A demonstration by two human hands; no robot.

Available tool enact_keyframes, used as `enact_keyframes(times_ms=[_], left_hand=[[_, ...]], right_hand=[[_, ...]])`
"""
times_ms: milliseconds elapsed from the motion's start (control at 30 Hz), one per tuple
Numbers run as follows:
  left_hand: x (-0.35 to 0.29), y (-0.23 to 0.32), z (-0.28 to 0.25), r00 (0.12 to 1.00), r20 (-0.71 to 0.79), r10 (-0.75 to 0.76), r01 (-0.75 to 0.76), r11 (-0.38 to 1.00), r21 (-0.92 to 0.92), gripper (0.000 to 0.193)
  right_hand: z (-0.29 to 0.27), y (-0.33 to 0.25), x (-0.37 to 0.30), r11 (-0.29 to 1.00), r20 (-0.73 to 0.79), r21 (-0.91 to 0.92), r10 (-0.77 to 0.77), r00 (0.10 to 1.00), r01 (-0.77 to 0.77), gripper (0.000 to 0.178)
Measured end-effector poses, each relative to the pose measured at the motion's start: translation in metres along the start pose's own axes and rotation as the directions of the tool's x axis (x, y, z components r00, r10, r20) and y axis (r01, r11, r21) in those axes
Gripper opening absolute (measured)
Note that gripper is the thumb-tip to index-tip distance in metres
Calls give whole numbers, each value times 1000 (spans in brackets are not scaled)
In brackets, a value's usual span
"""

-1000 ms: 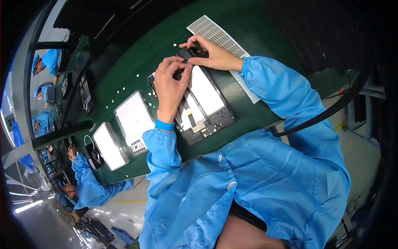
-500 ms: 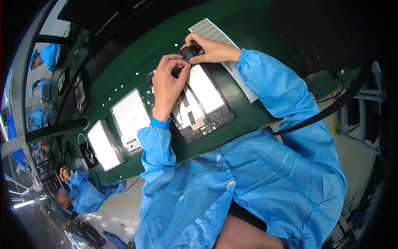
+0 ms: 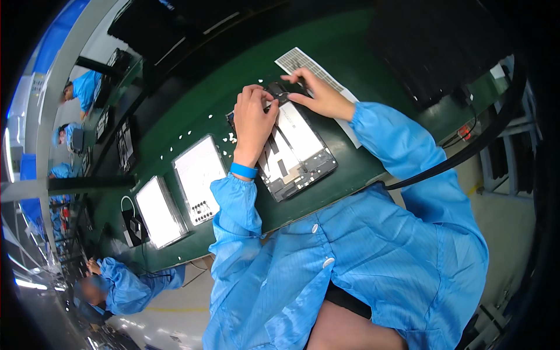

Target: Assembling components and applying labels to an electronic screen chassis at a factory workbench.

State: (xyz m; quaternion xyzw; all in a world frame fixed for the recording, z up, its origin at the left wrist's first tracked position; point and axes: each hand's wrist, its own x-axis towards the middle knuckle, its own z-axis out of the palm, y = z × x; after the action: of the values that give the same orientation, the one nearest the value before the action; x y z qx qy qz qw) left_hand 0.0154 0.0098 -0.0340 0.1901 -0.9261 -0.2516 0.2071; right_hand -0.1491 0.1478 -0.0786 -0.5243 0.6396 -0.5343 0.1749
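An opened tablet-like device lies on the green table, its inside showing white panels, black strips and a circuit board along the near edge. At its far end sits a small black part. My left hand, with a blue band at the wrist, is bent over the device's far left corner. Its fingers are curled together beside the black part; what lies between them is hidden. My right hand is open, index finger and thumb spread apart, the thumb tip close to or touching the black part's right side.
A sheet of small grey labels lies beyond and beneath my right hand. To the left are a clear tray with black dots, a stack of white sheets and a black box. White scraps dot the table. A co-worker sits at left.
The black part came down from between both hands to the device's far end. My right hand has let go and spread its fingers. The whole view has shifted slightly.
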Motion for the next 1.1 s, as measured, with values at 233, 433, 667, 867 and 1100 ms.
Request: enact_keyframes(times_ms=[233,433,667,867,1100], left_hand=[[-100,-25,21,958,-73,-276,211,855,-473,83],[-110,-11,0,861,-224,-456,1,442,-897,76],[-131,1,-9,852,-333,-405,-34,592,-806,57],[-111,30,-19,998,32,-49,58,755,-653,33],[-91,32,-47,966,162,200,-128,921,-369,28]], right_hand=[[3,-43,-63,989,99,9,144,985,-146,31],[34,-85,-13,883,19,450,141,990,-134,40],[105,15,205,834,-210,530,305,929,-154,46],[149,123,278,958,-429,193,277,860,-213,59],[-24,-6,176,975,176,218,0,984,-39,39]])
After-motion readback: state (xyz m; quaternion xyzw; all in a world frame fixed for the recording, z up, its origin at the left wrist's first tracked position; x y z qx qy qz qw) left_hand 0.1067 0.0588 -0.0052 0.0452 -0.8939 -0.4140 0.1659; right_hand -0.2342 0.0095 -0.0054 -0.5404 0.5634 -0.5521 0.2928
